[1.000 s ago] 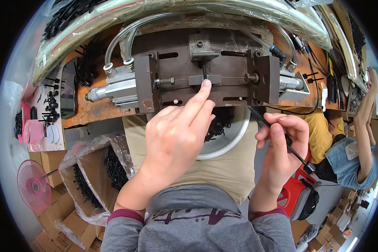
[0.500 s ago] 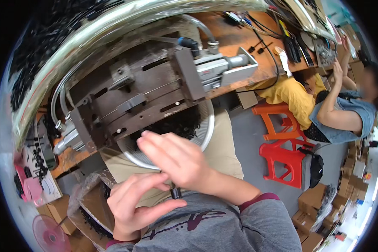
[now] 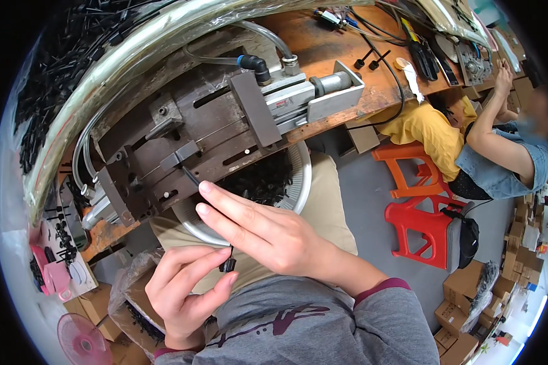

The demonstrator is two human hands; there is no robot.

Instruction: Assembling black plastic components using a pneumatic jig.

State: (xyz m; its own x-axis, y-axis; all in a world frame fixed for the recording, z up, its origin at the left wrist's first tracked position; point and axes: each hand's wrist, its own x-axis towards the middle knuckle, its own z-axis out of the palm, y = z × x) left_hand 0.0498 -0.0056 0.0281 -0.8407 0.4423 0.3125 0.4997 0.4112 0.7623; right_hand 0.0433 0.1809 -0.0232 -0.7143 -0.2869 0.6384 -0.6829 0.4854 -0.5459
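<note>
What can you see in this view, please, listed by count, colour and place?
Black rod: one or two (cannot tell), black, at the hands
Fixture: one, brown and silver, on the bench
Bench: one, orange-brown, upper half
Tubes: several, clear, along the fixture
Hand tools: a few, mostly dark, bench's right end
Basket: one, pale, over the lap
Small pieces: too many to count, black, inside the basket
Cup: one, pink, far left
Fan: one, pink, lower left
Stools: two, orange and red, right
Boxes: many, brown, lower right
Co-worker: one, blue and yellow clothes, far right
Shirt: one, grey, bottom centre
Left hand: one, bare, lower left
Right hand: one, bare, centre
</note>
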